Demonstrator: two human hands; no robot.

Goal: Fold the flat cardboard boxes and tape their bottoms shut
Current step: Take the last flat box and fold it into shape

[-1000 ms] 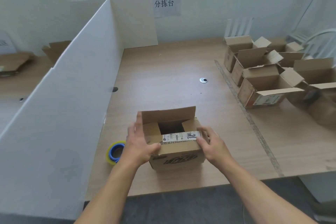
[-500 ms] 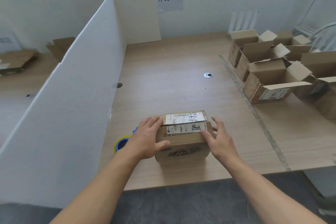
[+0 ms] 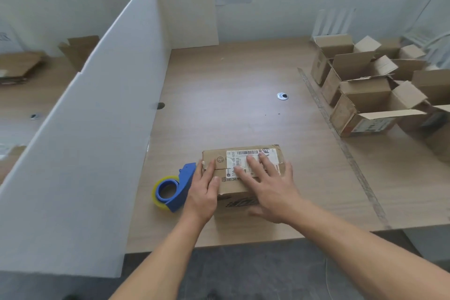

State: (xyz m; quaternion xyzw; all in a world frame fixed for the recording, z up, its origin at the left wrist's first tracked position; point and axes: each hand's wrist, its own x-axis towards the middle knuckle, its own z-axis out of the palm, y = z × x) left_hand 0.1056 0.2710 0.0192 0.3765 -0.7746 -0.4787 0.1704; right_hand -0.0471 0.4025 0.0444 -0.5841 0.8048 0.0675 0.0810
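A small brown cardboard box [image 3: 272,153] with a white shipping label stands near the table's front edge, its top flaps folded down and meeting at a seam. My right hand [image 3: 270,185] lies flat on those flaps, fingers straight and spread over the label. My left hand [image 3: 205,187] rests on the box's left end, fingers along the top edge and thumb on the flap. Just left of the box lies a blue tape dispenser [image 3: 174,189] with a yellowish roll of clear tape, touching neither hand.
A tall white partition [image 3: 97,114] walls off the left side. Several folded open-topped boxes [image 3: 365,95] crowd the table's right rear. A round metal grommet [image 3: 282,96] sits mid-table. A tape strip [image 3: 341,143] runs diagonally along the right. More cardboard [image 3: 19,66] lies beyond the partition.
The far flap came down and the box top is now closed. My right hand moved from the box's right side onto the top; my left slid toward the left end, uncovering the tape dispenser.
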